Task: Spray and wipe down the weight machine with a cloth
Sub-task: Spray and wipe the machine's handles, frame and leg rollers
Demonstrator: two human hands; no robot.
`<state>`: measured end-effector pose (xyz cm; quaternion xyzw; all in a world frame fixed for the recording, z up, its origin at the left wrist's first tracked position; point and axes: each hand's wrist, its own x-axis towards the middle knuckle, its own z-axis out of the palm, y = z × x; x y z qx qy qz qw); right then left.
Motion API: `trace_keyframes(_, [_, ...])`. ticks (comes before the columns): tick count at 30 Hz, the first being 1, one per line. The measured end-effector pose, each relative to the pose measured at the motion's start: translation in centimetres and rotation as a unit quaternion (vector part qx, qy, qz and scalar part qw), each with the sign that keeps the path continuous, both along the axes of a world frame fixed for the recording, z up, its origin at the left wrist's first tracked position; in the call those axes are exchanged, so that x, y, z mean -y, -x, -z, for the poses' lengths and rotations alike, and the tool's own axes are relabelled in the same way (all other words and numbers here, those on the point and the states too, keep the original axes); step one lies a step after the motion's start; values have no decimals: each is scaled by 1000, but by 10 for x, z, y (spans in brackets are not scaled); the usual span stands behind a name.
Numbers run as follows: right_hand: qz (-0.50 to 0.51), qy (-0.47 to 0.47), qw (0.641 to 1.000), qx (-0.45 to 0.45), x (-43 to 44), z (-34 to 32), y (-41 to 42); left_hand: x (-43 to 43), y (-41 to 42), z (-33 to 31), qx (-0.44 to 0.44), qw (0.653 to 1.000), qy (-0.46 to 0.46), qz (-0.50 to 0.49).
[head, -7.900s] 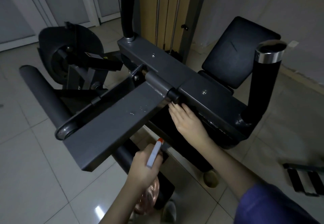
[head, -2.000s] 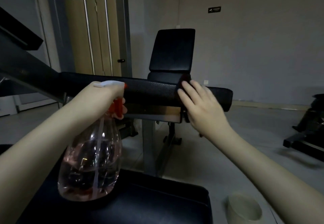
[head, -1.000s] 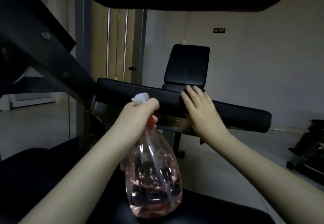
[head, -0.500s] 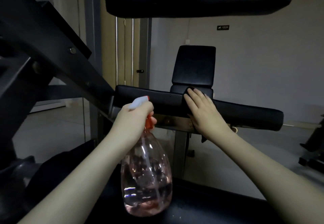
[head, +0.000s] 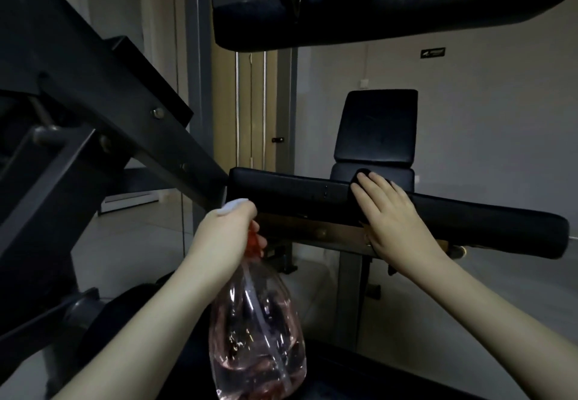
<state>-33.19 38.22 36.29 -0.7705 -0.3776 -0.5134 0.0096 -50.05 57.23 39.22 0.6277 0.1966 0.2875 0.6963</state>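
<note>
Left hand: fingers curled round the neck of a spray bottle, teardrop-shaped clear plastic with a red trigger and pinkish liquid in its lower part. Right hand: fingers straight, pressing a dark cloth flat onto the weight machine's horizontal padded bar, black grained vinyl. Grey steel beam, slanting at left.

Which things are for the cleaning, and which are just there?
For the job:
- spray bottle, gripped by the left hand
- dark cloth, pressed flat by the right hand
- padded bar under the cloth

Just there:
- door
- wall sign
</note>
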Motion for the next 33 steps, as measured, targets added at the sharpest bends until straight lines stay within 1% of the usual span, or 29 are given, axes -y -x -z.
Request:
trace_keyframes(5, [-6,-6,1000,2,-1,0,0,-2,14,4,26,999,-9,-30])
trace_keyframes(8, [-12,-10,1000,4,0,1,0,0,15,3,33,998,9,-47])
trace_keyframes(12, [-27,-4,1000,3,2,-3,0,3,19,5,42,999,26,-16])
trace_keyframes(14, [-37,13,999,7,5,-8,-4,3,15,2,58,998,5,-28])
trace_keyframes(17, [-25,62,997,34,10,-11,-10,2,18,4,83,994,-58,-44])
trace_keyframes(19, [-17,69,996,49,6,-9,-9,3,20,5,92,990,-101,-44])
trace_keyframes(22, [-27,67,995,75,-13,-5,-5,6,20,6,86,983,-155,-49])
trace_keyframes(25, [-33,86,992,90,-44,-11,-2,10,21,5,75,973,-210,-59])
trace_keyframes(27, [-39,97,991,79,-60,-17,1,11,21,5,71,971,-221,-60])
trace_keyframes(29, [-44,107,991,70,-57,-19,3,10,20,6,59,971,-225,-57])
trace_keyframes(31, [-40,124,989,77,-35,-14,4,7,21,8,58,972,-224,-49])
trace_keyframes(33, [-23,153,984,93,-7,-5,2,2,22,10,56,976,-204,-42])
